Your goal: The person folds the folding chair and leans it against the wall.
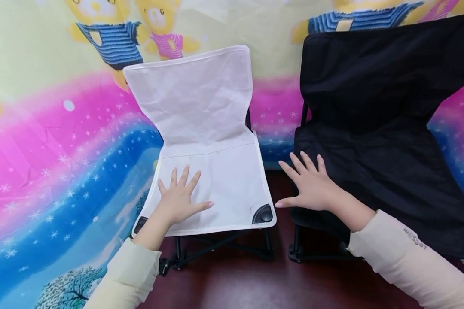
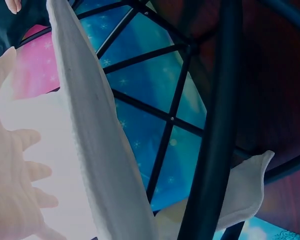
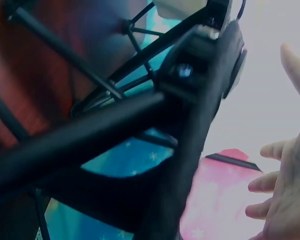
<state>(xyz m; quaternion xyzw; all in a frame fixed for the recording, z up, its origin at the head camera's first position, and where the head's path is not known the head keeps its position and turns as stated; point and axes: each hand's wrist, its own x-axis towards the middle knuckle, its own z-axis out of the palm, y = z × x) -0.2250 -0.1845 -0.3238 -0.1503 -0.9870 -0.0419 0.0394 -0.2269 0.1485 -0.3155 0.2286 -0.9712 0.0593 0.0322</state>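
A white folding chair (image 1: pixel 232 180) with black corner patches stands in the middle of the head view. To its right is a larger black folding chair (image 1: pixel 371 86). My left hand (image 1: pixel 174 204), fingers spread, is over the left part of the white seat and grips nothing. My right hand (image 1: pixel 313 189), also spread and holding nothing, overlaps the left edge of the black seat. Past the left hand (image 2: pixel 15 175), the left wrist view shows the white seat's edge (image 2: pixel 90 125). The right wrist view has the right hand (image 3: pixel 290 195) beside black chair tubing (image 3: pixel 90 135).
Behind the chairs hangs a colourful cloth (image 1: pixel 81 171) printed with bears and snowflakes. The chairs' crossed black legs (image 1: pixel 224 244) stand on a glossy dark red surface (image 1: pixel 247 279). A narrow gap separates the two seats.
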